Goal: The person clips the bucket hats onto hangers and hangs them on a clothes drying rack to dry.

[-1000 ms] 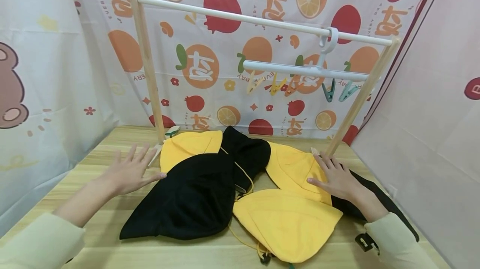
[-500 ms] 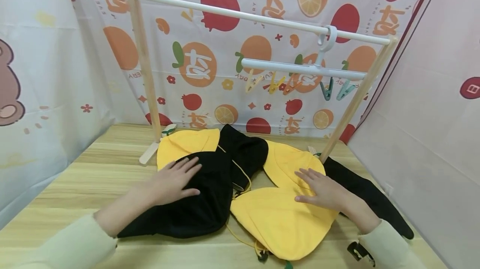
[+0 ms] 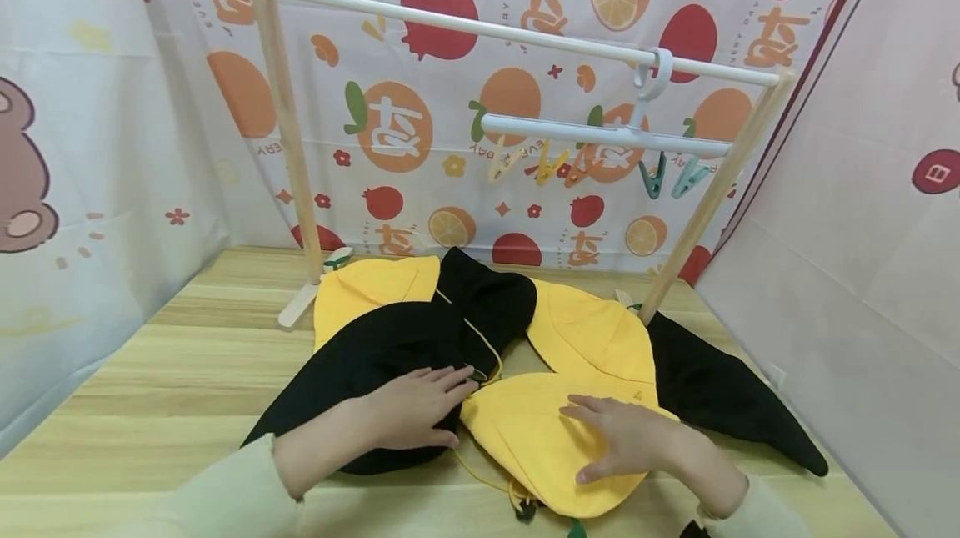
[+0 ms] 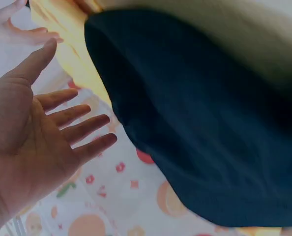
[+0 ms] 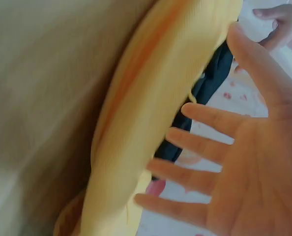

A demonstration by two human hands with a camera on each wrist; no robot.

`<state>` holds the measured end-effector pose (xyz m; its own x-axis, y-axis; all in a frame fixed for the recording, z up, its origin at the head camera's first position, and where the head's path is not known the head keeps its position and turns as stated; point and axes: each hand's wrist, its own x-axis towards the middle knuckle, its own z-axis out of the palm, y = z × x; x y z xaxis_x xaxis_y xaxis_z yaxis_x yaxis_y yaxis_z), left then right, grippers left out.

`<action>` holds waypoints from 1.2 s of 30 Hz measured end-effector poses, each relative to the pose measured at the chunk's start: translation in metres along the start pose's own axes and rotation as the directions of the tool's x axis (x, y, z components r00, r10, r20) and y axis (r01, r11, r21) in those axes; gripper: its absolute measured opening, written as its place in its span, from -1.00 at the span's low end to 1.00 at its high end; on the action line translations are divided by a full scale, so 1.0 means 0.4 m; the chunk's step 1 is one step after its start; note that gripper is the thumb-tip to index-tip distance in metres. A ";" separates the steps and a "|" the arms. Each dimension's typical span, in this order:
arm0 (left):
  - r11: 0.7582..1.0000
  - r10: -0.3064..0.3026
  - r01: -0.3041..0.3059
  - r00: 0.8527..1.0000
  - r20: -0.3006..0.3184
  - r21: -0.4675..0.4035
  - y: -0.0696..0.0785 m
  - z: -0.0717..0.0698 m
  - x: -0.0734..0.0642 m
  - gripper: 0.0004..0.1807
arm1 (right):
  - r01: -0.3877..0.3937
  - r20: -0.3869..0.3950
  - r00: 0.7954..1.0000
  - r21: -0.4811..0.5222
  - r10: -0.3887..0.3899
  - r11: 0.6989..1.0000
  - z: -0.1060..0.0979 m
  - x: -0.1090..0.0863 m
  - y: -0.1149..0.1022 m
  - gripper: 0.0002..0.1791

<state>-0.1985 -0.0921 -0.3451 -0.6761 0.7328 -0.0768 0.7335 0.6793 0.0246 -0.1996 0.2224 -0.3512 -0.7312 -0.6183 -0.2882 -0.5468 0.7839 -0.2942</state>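
Note:
Several cloth hats in yellow and black lie overlapping on the wooden table. My left hand (image 3: pixel 412 409) hovers over the right side of the front black hat (image 3: pixel 352 359), fingers straight and holding nothing. Its palm and spread fingers also show in the left wrist view beside the black hat (image 4: pixel 185 113). My right hand (image 3: pixel 626 442) is over the front yellow hat (image 3: pixel 517 429), thumb and fingers apart. In the right wrist view its fingertips come close to the yellow hat (image 5: pixel 156 113). A thin yellow cord with a black toggle (image 3: pixel 527 510) trails from the hats.
A rack with wooden legs and a white rail (image 3: pixel 450 21) stands behind the hats. From it hangs a white hanger (image 3: pixel 600 134) with several coloured clothespins (image 3: pixel 551 167). Further back lie another yellow hat (image 3: pixel 375 284), a black one (image 3: pixel 487 296) and a yellow-and-black pair (image 3: pixel 592 325) at right.
Both hands have come inward and nearer the front. The left passed from the table's left side across the black hat; the right left the rear yellow hat for the front one. The hats stay put.

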 end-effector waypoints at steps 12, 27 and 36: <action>0.994 0.091 -0.088 0.994 0.061 -0.058 0.077 0.060 0.086 -0.19 | 0.024 0.020 1.000 -0.039 -0.023 0.999 0.044 -0.010 -0.040 0.01; 0.998 0.044 -0.038 0.992 0.119 -0.050 0.098 0.085 0.120 -0.28 | 0.019 0.141 0.990 -0.132 0.000 0.991 0.044 -0.010 -0.067 0.00; 1.000 0.012 -0.012 0.996 0.083 0.002 0.105 0.090 0.120 -0.32 | 0.059 0.124 0.991 -0.104 -0.046 0.993 0.011 -0.003 -0.066 -0.32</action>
<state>-0.1975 -0.0297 -0.3836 -0.6591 0.7351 -0.1588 0.7419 0.6701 0.0231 -0.1822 0.2021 -0.3472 -0.6492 -0.6559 -0.3853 -0.6282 0.7479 -0.2147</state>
